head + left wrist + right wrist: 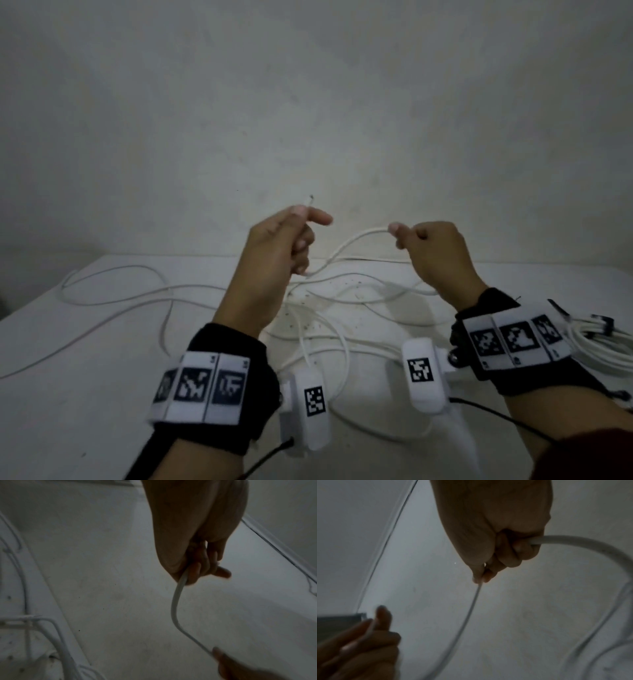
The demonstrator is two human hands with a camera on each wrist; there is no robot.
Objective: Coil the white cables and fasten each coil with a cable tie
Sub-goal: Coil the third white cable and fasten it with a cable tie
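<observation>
My left hand (pixel 291 240) is raised above the table and grips a white cable (pixel 356 238) near its end; the cut tip (pixel 310 201) pokes out above the thumb. My right hand (pixel 428 250), level with it and a short way to the right, pinches the same cable between thumb and forefinger. The stretch between the hands sags in a shallow arc. In the left wrist view the cable (pixel 175 608) leaves my left hand (pixel 197 568) downward. In the right wrist view my right hand (pixel 496 561) grips the cable (pixel 471 608), and its long part exits to the right.
Several loose white cables (pixel 137 298) lie tangled across the white table (pixel 85 411), from the left edge to the centre. A coiled bundle (pixel 596 346) with black ties (pixel 604 323) lies at the right edge, behind my right wrist. A pale wall stands behind the table.
</observation>
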